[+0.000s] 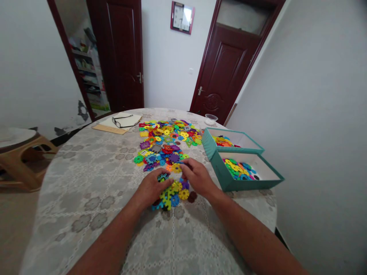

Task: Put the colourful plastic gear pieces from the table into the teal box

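A built cluster of joined plastic snowflake pieces (172,194), yellow, blue, green and purple, lies on the table in front of me. My left hand (150,188) rests on its left side with fingers curled over a piece. My right hand (197,176) is closed at its upper right, fingertips pinching a small piece near the cluster's top. A wide pile of loose coloured pieces (166,139) is spread just beyond both hands.
Two teal boxes (229,179) (207,143) holding more pieces stand at the right. Glasses (124,121) lie on papers at the far left of the round, lace-covered table (94,191). A small clear bowl (211,118) sits at the far edge. A wooden stool (20,156) stands to the left.
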The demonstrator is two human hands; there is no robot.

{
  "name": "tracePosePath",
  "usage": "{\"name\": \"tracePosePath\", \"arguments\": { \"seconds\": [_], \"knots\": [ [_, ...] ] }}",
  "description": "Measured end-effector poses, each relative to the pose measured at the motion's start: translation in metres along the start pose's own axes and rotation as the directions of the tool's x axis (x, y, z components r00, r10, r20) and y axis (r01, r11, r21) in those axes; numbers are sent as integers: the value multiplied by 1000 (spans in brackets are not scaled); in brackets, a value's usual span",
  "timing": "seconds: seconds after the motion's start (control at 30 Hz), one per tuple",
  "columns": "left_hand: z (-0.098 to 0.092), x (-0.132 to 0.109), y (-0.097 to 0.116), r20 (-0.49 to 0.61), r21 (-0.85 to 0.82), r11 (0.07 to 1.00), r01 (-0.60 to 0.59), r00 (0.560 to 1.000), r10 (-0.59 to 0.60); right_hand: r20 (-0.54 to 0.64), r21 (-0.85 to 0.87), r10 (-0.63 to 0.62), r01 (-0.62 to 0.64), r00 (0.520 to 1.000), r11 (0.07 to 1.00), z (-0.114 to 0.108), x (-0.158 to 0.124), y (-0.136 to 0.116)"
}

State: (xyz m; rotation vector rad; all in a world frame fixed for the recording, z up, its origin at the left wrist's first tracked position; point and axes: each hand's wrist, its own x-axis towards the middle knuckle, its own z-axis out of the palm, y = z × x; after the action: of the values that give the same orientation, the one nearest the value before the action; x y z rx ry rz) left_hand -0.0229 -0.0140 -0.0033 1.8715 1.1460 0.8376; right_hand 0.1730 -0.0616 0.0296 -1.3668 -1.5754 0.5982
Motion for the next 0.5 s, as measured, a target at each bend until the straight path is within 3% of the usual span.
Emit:
{"name": "tracePosePath", "arguments": {
  "seconds": [0.07, 0.13, 0.27, 0.37, 0.5],
  "knots": [
    [-1, 0, 0, -10, 4, 1000, 4, 1000, -4, 8, 228, 158, -156, 987, 961, -13, 1, 3],
    [-3, -1, 0, -7, 0, 1000, 18, 1000, -18, 26, 380, 236, -228, 971, 897, -26, 2, 7],
    [-8, 0, 0, -6, -14, 999, 45, 999, -45, -66, 484, 269, -205, 961, 851, -52, -1, 14],
    [-15, 0, 3, -49, -31, 998, 56, 997, -58, -240, 379, 214, -111, 947, 919, -74, -5, 19],
    [-19, -4, 13, -104, -118, 983, 140, 983, -153, -499, -71, 59, -109, 865, 992, -106, -11, 27]
  ]
}}
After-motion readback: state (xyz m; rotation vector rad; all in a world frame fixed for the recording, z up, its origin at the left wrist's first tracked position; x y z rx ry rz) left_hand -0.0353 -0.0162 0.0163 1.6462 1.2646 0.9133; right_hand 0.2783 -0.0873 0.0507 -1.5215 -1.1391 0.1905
